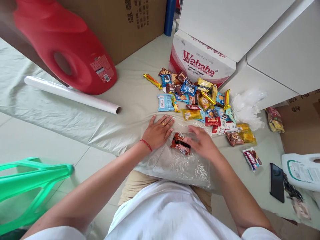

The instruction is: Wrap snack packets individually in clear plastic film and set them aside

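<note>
My left hand (159, 131) lies flat and open on a clear plastic bag (175, 163) spread over the table edge in front of me. My right hand (203, 141) rests on the same bag, fingers stretched toward a red-brown snack packet (180, 144) that seems to lie inside the bag, between my two hands. Its fingers are a little blurred. Beyond the hands lies a pile of several wrapped snacks (197, 100) in blue, yellow and red wrappers.
A red detergent jug (67, 46) and a white roll (72, 94) lie at the left. A Wahaha carton (200, 60) stands behind the snacks, crumpled plastic (246, 105) beside it. A black phone (276, 181) and white jug (302, 170) sit right. A green stool (30, 186) stands lower left.
</note>
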`<state>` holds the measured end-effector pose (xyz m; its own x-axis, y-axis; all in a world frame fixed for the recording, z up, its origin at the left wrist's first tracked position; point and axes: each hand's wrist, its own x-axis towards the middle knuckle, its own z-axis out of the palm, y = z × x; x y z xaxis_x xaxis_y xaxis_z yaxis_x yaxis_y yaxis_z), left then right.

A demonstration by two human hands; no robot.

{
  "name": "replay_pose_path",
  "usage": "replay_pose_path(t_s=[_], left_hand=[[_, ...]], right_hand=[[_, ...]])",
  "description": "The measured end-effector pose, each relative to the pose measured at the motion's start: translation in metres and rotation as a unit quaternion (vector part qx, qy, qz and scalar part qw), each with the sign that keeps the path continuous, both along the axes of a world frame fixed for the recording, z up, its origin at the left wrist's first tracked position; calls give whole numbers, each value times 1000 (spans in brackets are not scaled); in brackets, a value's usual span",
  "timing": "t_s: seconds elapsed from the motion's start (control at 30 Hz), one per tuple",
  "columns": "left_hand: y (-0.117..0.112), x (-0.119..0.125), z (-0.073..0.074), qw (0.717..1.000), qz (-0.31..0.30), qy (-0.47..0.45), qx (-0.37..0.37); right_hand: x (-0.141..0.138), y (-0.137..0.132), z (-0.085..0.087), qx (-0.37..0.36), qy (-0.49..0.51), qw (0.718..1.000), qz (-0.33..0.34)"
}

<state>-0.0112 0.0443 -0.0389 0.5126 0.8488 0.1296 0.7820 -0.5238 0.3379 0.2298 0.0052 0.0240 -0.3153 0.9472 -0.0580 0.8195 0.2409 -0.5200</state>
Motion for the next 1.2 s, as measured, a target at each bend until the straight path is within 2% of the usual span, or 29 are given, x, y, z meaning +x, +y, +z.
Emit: replay_pose_path(t_s=[0.1,0.2,0.27,0.43,0.57,0.67,0.77,0.83,0.9,1.0,1.2], left_hand=[[0,-2,2,1000,4,-4,-7],[2,-5,2,1000,10,-14,-17],[4,-9,1,999,19,-34,-23],[5,-22,2,992,59,-111,8],[-9,-25,16,989,72,-98,83],[-22,-20,29,992,-1,-55,112],[-33,-12,37,979,-145,-26,138],[-40,-7,38,962,-215,-29,168],[-46,-3,36,951,-229,-45,201],[-56,2,30,948,-203,-68,234],[-70,12,22,947,-209,-24,242]], right_hand=[[6,31,-2,35,-15,999,19],[-2,60,-11,29,-70,995,64],[-9,73,-16,30,-111,991,70],[-17,88,-17,26,-142,988,56],[-13,92,-17,-8,-121,991,55],[-9,92,-18,-9,-109,991,75],[-7,91,-14,10,-104,990,98],[-5,90,-9,11,-91,988,122],[-4,89,-4,-9,-64,988,143],[-2,88,0,-32,-20,987,158],[-5,71,15,27,-3,988,150]])
